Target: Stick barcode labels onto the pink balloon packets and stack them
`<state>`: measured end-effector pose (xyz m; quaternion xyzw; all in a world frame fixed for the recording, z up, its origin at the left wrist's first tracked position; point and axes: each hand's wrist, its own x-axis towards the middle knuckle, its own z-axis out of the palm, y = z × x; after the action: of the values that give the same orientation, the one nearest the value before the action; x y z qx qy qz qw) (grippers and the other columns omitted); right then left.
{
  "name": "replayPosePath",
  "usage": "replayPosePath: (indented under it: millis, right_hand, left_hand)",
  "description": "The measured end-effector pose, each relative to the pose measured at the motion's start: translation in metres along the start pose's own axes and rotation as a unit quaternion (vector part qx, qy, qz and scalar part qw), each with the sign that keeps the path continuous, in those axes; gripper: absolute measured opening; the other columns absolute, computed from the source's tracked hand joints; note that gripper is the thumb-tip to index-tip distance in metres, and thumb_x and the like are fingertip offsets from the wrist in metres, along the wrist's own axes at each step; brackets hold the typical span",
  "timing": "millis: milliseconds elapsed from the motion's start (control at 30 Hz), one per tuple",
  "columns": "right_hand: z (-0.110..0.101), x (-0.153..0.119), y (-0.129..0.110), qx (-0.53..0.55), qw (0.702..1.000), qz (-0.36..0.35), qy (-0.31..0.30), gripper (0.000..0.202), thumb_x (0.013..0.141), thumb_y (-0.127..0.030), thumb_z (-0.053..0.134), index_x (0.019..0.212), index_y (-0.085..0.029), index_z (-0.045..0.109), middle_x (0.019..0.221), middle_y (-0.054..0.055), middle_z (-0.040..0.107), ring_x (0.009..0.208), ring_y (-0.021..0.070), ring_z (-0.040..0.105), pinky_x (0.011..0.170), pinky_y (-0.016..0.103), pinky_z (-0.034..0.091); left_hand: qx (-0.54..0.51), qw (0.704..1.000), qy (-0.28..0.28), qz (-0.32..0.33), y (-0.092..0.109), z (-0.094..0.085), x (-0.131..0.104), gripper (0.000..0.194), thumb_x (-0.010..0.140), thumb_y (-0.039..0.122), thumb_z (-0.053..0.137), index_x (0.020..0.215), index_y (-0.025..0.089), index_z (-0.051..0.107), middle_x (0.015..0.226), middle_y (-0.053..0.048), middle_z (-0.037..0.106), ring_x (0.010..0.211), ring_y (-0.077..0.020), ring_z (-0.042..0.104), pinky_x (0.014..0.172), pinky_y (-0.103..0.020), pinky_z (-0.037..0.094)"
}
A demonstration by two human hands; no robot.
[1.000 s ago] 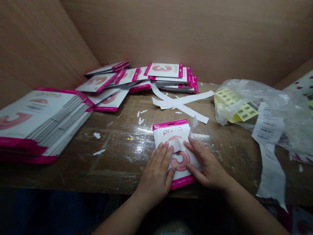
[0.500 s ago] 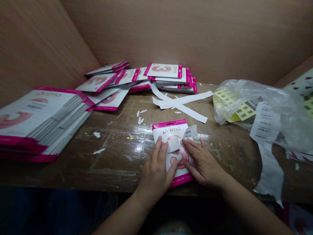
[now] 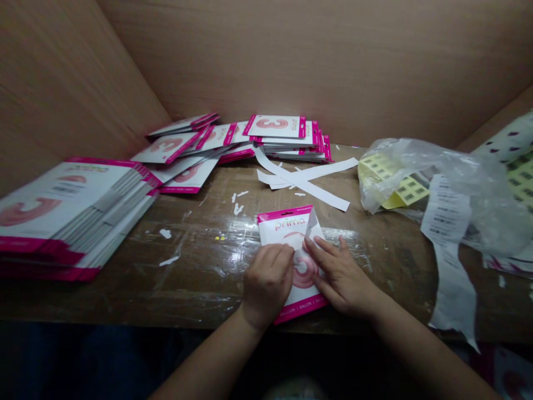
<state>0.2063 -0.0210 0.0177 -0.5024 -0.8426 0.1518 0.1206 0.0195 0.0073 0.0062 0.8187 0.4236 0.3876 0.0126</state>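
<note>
A white and pink balloon packet (image 3: 302, 305) with a pale pink figure 3 lies flat on the table near its front edge. My left hand (image 3: 268, 280) is closed over the packet's left side, and whatever its fingertips pinch is hidden. Across the packet's right edge rests my right hand (image 3: 339, 272), fingers stretched out and thumb apart. A thin pale flap (image 3: 311, 222) stands at the packet's upper right, just above the right fingertips; whether it is a label or film I cannot tell.
A tall stack of balloon packets (image 3: 95, 189) leans at the left, with more packets (image 3: 272, 126) along the back wall. White paper strips (image 3: 308, 183) cross behind my hands. At the right, a clear plastic bag (image 3: 400, 161) holds yellow label sheets; a barcode label strip (image 3: 449, 222) hangs over the edge.
My left hand has gone from extended fingers to a closed grip. The white label piece between my hands and the barcode piece at the packet's right no longer show. The right hand barely moved.
</note>
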Motion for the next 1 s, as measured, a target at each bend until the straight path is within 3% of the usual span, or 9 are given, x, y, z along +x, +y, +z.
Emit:
replayPosePath:
  millis: [167,500,600,767,867,967,1000]
  right_hand:
    - [0.0,0.0,0.001,0.001,1.0,-0.006,0.0,0.073,0.084,-0.021,0.039,0.145,-0.026,-0.001,0.147,0.006,0.029,0.135,0.0259,0.024,0.104,0.065,0.004]
    - [-0.004,0.003,0.0,0.011,1.0,-0.014,-0.023,0.074,0.082,-0.023,0.041,0.145,-0.024,0.002,0.146,0.006,0.03,0.134,0.0262,0.025,0.104,0.065,0.003]
    - [-0.002,0.003,0.0,0.013,1.0,-0.017,-0.011,0.073,0.082,-0.022,0.04,0.145,-0.023,0.004,0.146,0.008,0.03,0.134,0.0264,0.025,0.104,0.065,0.002]
    - [0.002,0.002,0.004,0.035,0.999,-0.022,0.001,0.074,0.082,-0.023,0.041,0.145,-0.026,0.003,0.146,0.009,0.031,0.133,0.0273,0.028,0.102,0.068,0.002]
    - [-0.008,0.002,0.004,0.053,0.998,-0.019,0.026,0.071,0.08,-0.023,0.045,0.144,-0.026,0.015,0.145,0.01,0.032,0.132,0.029,0.03,0.103,0.065,0.011]
    - [-0.032,0.007,-0.002,0.011,0.992,-0.005,0.126,0.054,0.078,-0.022,0.052,0.131,-0.025,0.043,0.148,0.009,0.022,0.135,0.0333,0.021,0.104,0.06,0.021]
    - [-0.042,0.011,-0.005,-0.003,0.986,-0.006,0.165,0.044,0.078,-0.022,0.055,0.123,-0.024,0.052,0.147,0.009,0.026,0.134,0.034,0.021,0.104,0.058,0.023]
  left_hand:
    - [0.025,0.998,-0.059,0.016,0.001,0.001,0.002,0.015,0.086,0.015,0.046,0.082,0.015,0.061,0.079,-0.006,0.065,0.077,-0.0207,0.058,0.069,-0.033,0.049]
    - [0.044,0.997,-0.068,0.018,0.003,0.0,0.004,0.022,0.088,0.016,0.042,0.081,0.015,0.063,0.077,-0.006,0.066,0.075,-0.0183,0.06,0.072,-0.032,0.048]
    - [0.066,0.992,-0.108,0.018,0.009,0.0,0.003,0.023,0.089,0.018,0.042,0.079,0.015,0.063,0.076,-0.006,0.066,0.075,-0.0192,0.061,0.074,-0.034,0.048]
    - [0.155,0.979,-0.133,0.017,0.029,0.004,-0.011,0.037,0.088,0.029,0.042,0.109,0.003,0.06,0.114,-0.022,0.061,0.108,-0.0322,0.055,0.092,-0.048,0.04]
    - [0.171,0.974,-0.15,0.005,0.036,0.004,-0.015,0.039,0.089,0.03,0.041,0.114,0.006,0.058,0.119,-0.02,0.059,0.112,-0.0336,0.051,0.095,-0.051,0.036]
    - [0.179,0.969,-0.171,0.005,0.039,0.003,-0.014,0.038,0.089,0.028,0.041,0.115,0.007,0.058,0.117,-0.017,0.061,0.111,-0.0322,0.051,0.095,-0.05,0.037]
    - [0.181,0.967,-0.179,0.008,0.04,0.002,-0.014,0.038,0.089,0.028,0.041,0.115,0.006,0.058,0.116,-0.017,0.061,0.11,-0.0318,0.052,0.094,-0.049,0.038]
